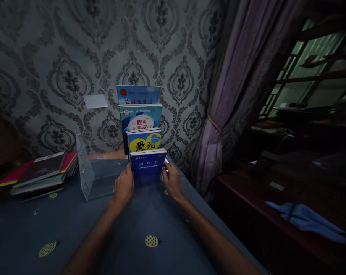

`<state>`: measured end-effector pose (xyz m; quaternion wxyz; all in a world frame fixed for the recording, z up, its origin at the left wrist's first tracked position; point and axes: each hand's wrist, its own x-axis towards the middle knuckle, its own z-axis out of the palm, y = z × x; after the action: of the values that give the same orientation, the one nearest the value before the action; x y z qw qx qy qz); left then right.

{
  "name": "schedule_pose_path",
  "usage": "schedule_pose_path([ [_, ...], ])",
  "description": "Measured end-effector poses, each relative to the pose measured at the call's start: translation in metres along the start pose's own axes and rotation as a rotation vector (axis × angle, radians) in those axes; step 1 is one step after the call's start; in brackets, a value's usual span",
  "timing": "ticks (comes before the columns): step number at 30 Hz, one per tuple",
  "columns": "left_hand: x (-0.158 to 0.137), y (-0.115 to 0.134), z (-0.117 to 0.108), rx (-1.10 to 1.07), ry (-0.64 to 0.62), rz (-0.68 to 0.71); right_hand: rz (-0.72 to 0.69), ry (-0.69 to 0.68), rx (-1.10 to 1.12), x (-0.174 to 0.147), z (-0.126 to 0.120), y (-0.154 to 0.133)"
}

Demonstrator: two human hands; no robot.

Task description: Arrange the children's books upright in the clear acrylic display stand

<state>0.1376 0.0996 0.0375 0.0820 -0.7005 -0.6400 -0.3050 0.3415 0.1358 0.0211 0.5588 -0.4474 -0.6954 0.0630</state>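
Observation:
A dark blue booklet (pixel 149 164) stands upright at the front of a tiered row of books. My left hand (pixel 124 186) is closed along its left edge, and my right hand (pixel 172 180) grips the right edge, its fingers partly hidden. Behind it rise a blue-and-yellow book (pixel 144 142), a teal book (pixel 141 117) with a white oval on its cover, and, tallest, a light blue book (pixel 138 94) near the wall. A clear plastic stand (pixel 85 173) with stepped sections extends left of the books; how far it runs beneath them I cannot tell.
On the left lies a stack of books and folders (pixel 42 172) on the blue pineapple-print cloth (pixel 104 244). Patterned wallpaper backs the table. A tied purple curtain (pixel 219 114) hangs at right, beside a dark wooden desk (pixel 247 191) bearing a light blue cloth (pixel 307 219).

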Motion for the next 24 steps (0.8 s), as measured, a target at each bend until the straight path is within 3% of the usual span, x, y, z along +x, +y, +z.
schedule_pose_path([
  [10,-0.004,0.011,0.002,0.162,-0.013,-0.004,0.024,0.007,0.071,0.001,0.0,0.003],
  [16,-0.006,0.01,-0.004,0.104,0.015,0.017,0.014,0.046,0.081,-0.001,0.003,0.008],
  [24,-0.006,0.03,-0.021,0.027,0.122,0.017,0.009,0.014,0.041,-0.004,0.001,0.007],
])
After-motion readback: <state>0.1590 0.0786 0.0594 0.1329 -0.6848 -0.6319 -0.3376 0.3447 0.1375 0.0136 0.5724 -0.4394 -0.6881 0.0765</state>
